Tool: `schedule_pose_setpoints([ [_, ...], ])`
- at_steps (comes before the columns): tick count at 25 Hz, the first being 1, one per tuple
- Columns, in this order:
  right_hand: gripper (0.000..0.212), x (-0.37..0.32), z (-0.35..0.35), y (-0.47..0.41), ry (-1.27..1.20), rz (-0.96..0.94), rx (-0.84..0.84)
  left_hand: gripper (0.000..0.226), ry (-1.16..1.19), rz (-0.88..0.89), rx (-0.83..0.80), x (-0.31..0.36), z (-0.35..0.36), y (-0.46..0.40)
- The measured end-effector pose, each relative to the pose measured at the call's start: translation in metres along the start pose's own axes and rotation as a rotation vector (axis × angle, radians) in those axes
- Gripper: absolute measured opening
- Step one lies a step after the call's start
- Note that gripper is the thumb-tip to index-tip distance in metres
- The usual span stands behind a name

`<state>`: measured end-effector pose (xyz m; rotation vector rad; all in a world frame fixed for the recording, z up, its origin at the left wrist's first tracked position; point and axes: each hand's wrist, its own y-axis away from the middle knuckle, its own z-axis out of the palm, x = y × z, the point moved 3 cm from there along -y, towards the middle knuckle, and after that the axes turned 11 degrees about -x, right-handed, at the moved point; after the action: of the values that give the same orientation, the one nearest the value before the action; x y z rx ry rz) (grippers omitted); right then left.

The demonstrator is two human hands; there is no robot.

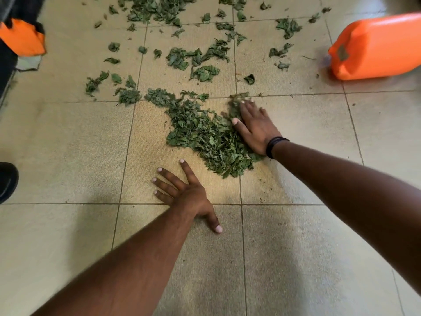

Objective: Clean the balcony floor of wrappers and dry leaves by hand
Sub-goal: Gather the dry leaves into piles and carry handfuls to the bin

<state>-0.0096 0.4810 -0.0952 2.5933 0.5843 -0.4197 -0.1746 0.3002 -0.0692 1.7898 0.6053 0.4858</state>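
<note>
A dense pile of dry green leaves [205, 133] lies on the beige tiled floor [68, 144] in the middle of the view. My right hand [252, 128], a dark band on its wrist, lies flat with straight fingers against the pile's right edge and touches the leaves. My left hand [182, 192] rests flat on the bare tile just below and left of the pile, fingers spread, holding nothing. More loose leaves [193, 58] are scattered over the tiles beyond the pile, thickest at the top [157, 8]. I see no wrappers.
An orange plastic jerrycan [376, 46] lies on its side at the upper right. An orange and black object [22, 37] sits at the upper left edge. A dark shoe [6, 181] shows at the left edge.
</note>
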Motion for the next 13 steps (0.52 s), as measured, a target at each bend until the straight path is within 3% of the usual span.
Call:
schedule_pose_setpoints([
  [2, 0.066, -0.008, -0.013, -0.007, -0.14, -0.015, 0.17, 0.191, -0.008, -0.006, 0.002, 0.0, -0.001, -0.001],
  [4, 0.067, 0.0, -0.027, -0.023, -0.154, 0.102, 0.265, 0.19, -0.005, -0.009, 0.004, 0.0, -0.002, -0.001],
  [8, 0.073, 0.017, -0.049, -0.064, -0.235, 0.286, 0.166, 0.19, -0.017, -0.008, 0.005, -0.001, -0.001, -0.002],
  [13, 0.06, -0.035, -0.028, -0.042, -0.418, 0.025, -0.059, 0.189, -0.017, -0.002, 0.01, 0.0, -0.001, 0.0],
])
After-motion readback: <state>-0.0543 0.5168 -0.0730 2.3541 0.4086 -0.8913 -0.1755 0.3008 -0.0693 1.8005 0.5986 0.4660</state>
